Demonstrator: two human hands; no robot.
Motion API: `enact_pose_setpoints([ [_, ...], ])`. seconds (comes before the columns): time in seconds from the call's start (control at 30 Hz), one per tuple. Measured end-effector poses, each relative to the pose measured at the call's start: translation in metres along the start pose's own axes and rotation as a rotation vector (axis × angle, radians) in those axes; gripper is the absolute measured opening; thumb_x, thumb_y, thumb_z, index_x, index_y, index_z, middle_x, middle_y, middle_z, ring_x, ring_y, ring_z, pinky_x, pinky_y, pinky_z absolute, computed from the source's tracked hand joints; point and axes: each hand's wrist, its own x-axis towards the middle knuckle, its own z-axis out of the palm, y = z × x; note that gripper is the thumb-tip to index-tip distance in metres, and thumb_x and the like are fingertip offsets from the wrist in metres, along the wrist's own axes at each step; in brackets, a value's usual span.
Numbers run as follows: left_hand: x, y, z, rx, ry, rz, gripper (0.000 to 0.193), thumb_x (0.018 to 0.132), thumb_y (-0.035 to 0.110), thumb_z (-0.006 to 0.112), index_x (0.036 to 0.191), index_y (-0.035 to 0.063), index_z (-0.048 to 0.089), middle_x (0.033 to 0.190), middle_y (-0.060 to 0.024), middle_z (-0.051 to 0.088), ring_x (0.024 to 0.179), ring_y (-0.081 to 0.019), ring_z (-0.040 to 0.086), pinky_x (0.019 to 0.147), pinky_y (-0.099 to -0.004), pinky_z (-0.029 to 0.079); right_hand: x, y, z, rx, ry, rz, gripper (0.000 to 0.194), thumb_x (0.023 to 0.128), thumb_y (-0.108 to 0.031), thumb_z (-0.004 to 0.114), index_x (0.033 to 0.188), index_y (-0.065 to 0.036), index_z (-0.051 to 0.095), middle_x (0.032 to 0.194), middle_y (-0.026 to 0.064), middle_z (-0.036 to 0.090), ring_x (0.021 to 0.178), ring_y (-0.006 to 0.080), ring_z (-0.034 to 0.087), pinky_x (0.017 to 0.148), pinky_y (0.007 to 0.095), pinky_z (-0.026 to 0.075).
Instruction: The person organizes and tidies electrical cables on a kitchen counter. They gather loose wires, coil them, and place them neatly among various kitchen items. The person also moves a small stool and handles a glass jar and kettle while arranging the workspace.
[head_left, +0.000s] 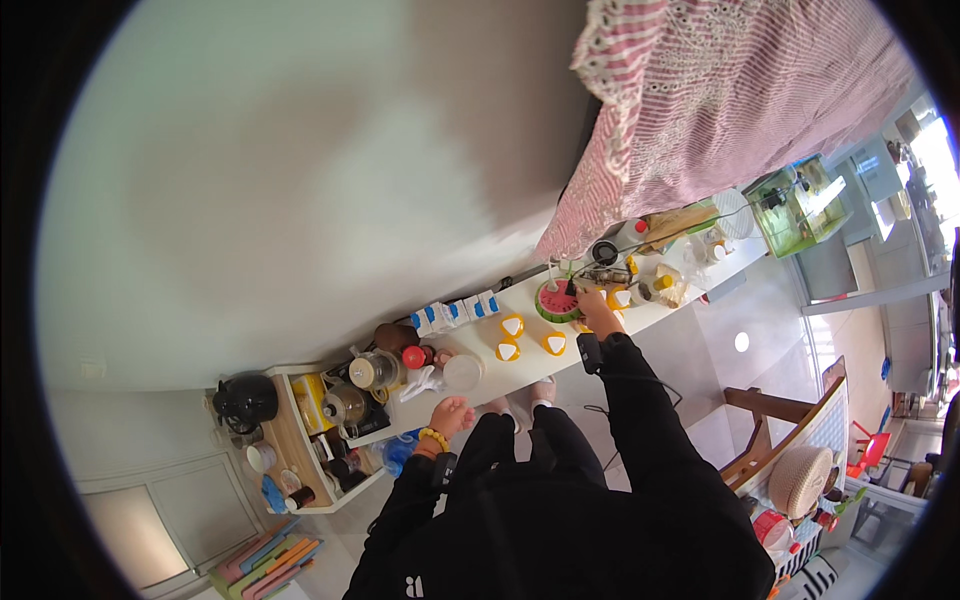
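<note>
My right hand (600, 313) reaches over the long white cabinet top (472, 382), beside a round watermelon-patterned object (558, 301). Its fingers are among several yellow containers with white triangular tops, one standing just past it (619, 298). Whether it grips one is hidden by the hand itself. Left of the watermelon piece stand three more yellow containers (512, 325). My left hand (451, 417), with a yellow bead bracelet (434, 439) at the wrist, hangs before the cabinet's front edge. Its fingers are loosely curled and nothing shows in them. Nearest it is a round translucent tub (463, 372).
White-and-blue packets (454, 313) line the wall. Glass pots (375, 370) crowd the left end. A pink striped cloth (697, 112) hangs over the right half. Jars (661, 283), cables and a fish tank (796, 206) extend right. A wooden chair (772, 420) stands behind right.
</note>
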Motion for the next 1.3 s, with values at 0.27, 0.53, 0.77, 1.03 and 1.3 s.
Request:
enact_pose_setpoints([
  [0.27,-0.003,0.005,-0.009,0.053,-0.023,-0.058,0.022,0.095,0.021,0.055,0.111,0.006,0.051,0.092,-0.0095,0.064,0.076,-0.0179,0.064,0.068,-0.0324,0.055,-0.012,-0.046,0.021,0.642,0.034,0.28,0.031,0.097,-0.033,0.05,0.12,-0.013,0.051,0.105,0.0087,0.057,0.089,0.0271,0.06,0.069,0.0498,0.055],
  [0.53,-0.012,0.016,-0.047,0.059,0.024,-0.056,0.02,0.094,0.021,0.056,0.108,0.0066,0.052,0.093,-0.0101,0.063,0.078,-0.0201,0.064,0.069,-0.0331,0.055,0.034,-0.014,0.052,0.448,0.428,0.192,0.033,0.095,-0.029,0.053,0.119,-0.009,0.06,0.101,0.0109,0.064,0.086,0.0241,0.06,0.071,0.0421,0.05],
  [0.77,-0.022,0.004,-0.075,0.072,0.036,-0.109,0.02,0.094,0.019,0.055,0.108,0.0059,0.051,0.095,-0.0122,0.063,0.082,-0.0223,0.065,0.071,-0.0357,0.056,0.057,0.039,0.035,-0.054,0.48,0.131,0.03,0.088,-0.015,0.049,0.113,-0.006,0.065,0.102,0.0196,0.067,0.098,0.0352,0.063,0.08,0.0408,0.05],
  [1.03,-0.021,0.005,-0.066,0.143,0.01,-0.082,0.022,0.095,0.02,0.054,0.111,0.0052,0.051,0.099,-0.0138,0.063,0.084,-0.0214,0.065,0.073,-0.0345,0.056,0.087,0.044,0.035,-0.483,0.562,0.184,0.031,0.09,-0.022,0.045,0.099,-0.003,0.067,0.096,0.0184,0.068,0.089,0.0297,0.066,0.075,0.0402,0.05],
  [1.3,-0.017,0.007,-0.056,0.15,-0.002,-0.099,0.023,0.095,0.014,0.051,0.115,0.0032,0.049,0.099,-0.013,0.063,0.083,-0.0197,0.064,0.071,-0.0312,0.056,0.047,0.031,0.029,0.036,0.607,0.002,0.029,0.074,-0.026,0.072,0.093,-0.004,0.066,0.087,0.0142,0.068,0.082,0.0337,0.065,0.07,0.0413,0.05],
])
